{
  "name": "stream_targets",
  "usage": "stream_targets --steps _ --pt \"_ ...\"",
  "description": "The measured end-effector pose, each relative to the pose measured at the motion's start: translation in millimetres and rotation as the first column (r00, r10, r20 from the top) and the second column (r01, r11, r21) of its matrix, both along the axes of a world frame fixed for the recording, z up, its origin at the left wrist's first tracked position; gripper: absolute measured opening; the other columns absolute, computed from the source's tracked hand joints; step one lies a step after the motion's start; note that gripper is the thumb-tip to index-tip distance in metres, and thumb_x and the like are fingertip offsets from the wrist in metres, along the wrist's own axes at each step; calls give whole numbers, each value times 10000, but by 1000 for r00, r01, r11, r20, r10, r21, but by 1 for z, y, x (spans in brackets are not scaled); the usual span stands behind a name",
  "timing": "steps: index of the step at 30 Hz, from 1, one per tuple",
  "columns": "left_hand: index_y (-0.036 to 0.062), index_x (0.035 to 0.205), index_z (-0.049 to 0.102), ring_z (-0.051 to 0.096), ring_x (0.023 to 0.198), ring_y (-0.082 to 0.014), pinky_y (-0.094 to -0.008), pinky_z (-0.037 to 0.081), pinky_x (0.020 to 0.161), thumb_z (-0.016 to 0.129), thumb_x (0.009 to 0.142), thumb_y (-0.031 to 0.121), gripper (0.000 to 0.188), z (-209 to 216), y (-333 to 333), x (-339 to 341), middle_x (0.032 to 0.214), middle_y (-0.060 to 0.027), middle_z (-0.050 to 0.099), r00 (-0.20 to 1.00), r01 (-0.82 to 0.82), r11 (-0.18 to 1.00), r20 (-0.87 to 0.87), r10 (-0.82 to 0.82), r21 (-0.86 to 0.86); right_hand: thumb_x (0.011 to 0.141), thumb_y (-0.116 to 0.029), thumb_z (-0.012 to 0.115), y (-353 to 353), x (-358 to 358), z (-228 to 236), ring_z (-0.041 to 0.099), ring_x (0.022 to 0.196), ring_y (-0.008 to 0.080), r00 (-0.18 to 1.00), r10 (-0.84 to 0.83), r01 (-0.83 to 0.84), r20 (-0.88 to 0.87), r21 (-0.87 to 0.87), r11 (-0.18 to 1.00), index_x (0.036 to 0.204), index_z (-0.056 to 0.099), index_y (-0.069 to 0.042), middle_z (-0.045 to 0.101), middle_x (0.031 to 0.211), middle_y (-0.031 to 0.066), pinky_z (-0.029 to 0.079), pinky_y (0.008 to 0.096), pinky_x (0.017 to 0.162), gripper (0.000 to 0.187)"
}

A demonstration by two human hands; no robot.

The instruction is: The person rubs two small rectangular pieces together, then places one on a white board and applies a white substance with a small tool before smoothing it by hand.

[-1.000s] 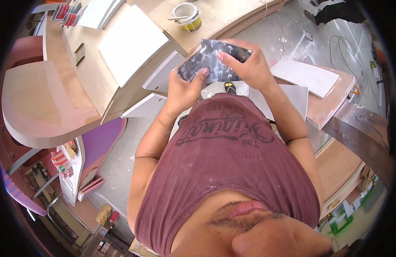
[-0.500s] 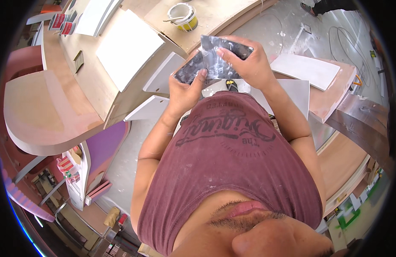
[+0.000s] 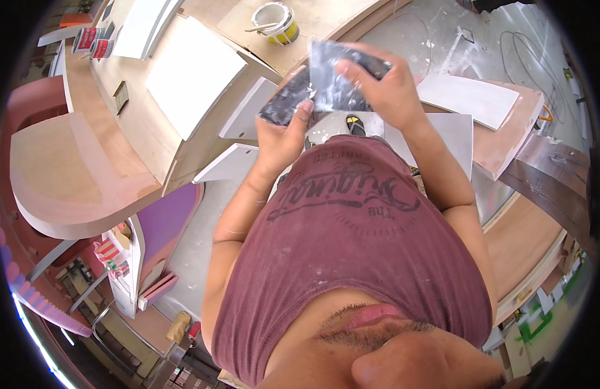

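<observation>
As the right hand [image 3: 389,96] shifts outward, the overlap narrows

At far left, a rounded wooden panel [image 3: 60,178] ends in a thick curved edge; next comes a pale bench [image 3: 138,142] bearing a white sheet [image 3: 193,78]. A narrow white panel [image 3: 243,118] reaches toward the left hand [image 3: 278,139]; whether they touch, I cannot tell. That hand is closed around the left plate [image 3: 284,104], thumb on its smeared dark face, with a bucket [image 3: 287,32] standing beyond it. Against the left plate's inner side lies the right plate [image 3: 332,84], pinched in the right hand. It sits farther out and more rightward than half a second ago, baring more of its partner; the faces seem to be sliding across each other, working the white smears. At right, a white board [image 3: 468,100] lies on a pinkish slab [image 3: 498,146], and grey floor [image 3: 449,32] stretches beyond, apparently the widest room for moving.
</observation>
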State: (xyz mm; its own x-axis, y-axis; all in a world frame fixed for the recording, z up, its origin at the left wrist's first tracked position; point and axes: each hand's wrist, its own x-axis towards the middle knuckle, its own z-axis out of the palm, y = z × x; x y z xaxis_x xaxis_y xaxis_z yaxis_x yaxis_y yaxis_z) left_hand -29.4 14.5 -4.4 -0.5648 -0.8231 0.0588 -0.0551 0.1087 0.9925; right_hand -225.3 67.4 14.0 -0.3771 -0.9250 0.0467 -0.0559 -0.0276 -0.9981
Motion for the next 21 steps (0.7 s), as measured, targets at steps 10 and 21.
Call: stream_targets --steps 10,21 --pt "41 1503 295 513 1266 -255 -411 456 1021 495 1012 233 563 2 -16 -3 1390 -145 496 918 249 846 -395 -50 472 890 -162 716 2 -7 -1 574 810 57 999 29 -34 24 224 974 1100 677 10 672 864 7 469 216 730 275" --pt "17 1438 386 562 1204 -254 -394 451 1027 382 983 611 748 -9 -22 -20 1344 -141 547 950 139 908 -314 -9 395 859 -138 717 12 26 -2 597 750 79 996 91 -91 2 82 992 1103 679 27 710 891 83 508 249 680 297"
